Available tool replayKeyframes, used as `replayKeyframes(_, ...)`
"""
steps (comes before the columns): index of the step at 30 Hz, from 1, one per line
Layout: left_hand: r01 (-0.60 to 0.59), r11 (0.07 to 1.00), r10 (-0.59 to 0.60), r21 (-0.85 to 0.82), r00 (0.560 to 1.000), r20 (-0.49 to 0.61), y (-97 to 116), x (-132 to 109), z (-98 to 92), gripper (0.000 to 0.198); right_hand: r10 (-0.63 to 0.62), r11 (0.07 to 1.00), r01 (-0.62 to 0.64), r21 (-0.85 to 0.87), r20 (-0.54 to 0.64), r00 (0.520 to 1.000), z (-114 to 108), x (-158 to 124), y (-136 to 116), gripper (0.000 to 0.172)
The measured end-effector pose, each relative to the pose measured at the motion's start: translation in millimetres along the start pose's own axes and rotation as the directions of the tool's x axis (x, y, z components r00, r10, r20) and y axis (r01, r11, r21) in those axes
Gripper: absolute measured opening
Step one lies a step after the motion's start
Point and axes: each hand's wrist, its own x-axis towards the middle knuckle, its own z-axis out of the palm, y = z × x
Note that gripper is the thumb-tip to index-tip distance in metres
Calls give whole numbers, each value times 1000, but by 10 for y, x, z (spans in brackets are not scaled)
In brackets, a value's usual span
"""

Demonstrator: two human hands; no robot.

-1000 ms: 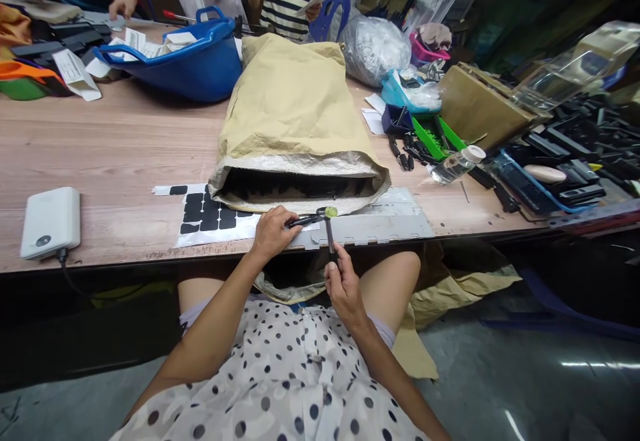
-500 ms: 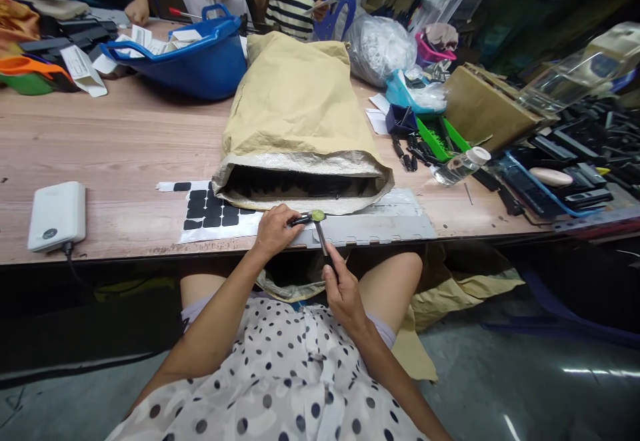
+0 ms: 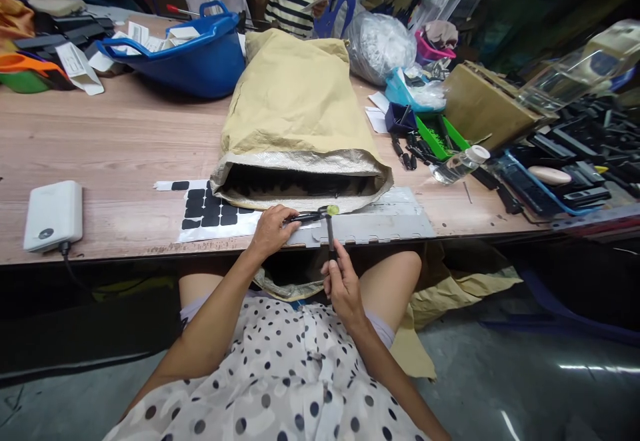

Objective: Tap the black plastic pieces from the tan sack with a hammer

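- Wood-effect table (image 3: 125,154), one, running the width of the view.
- Tan paper sack (image 3: 295,101), one, lying flat at table centre, its pale-lined mouth facing the wearer; dark contents, indistinct.
- Blue basin (image 3: 195,68), one, left of the sack, holding white cartons.
- Grey board (image 3: 375,228), one, at the near edge, partly under the sack.
- White sheet (image 3: 173,186), one, left of the board, bearing rows of black patches, most in place; one sits apart at upper left.
- Second sack mouth (image 3: 287,294), one, below the table edge; interior too dark to read.
- Right hand (image 3: 343,281): fingers curled round the hammer's grip, thumb along it.
- Left hand (image 3: 273,230): fingers drawn together, pinching the black piece against the thumb.
- Hammer (image 3: 330,231), one, yellow-green at one end of the head, which stands at the piece's far end; contact cannot be told.
- Black piece (image 3: 306,217), one, slender, over the board. Judged mid-work: gripped, not yet set aside. Whether the sack's contents are finished or waiting cannot be told.
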Motion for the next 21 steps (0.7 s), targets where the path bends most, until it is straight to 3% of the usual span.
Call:
replayKeyframes(5, -35, 999, 37, 24, 998, -56, -5, -31, 27, 20, 106, 988, -99, 117, -63, 992, 34, 69, 14, 67)
replayKeyframes(13, -75, 995, 83, 71, 991, -106, -31, -68, 90, 28, 100, 992, -95, 84, -70, 993, 64, 56, 23, 73)
replayKeyframes(21, -106, 992, 116, 75, 983, -141, 25, -78, 50, 28, 52, 998, -51, 32, -44, 998, 45, 85, 42, 65)
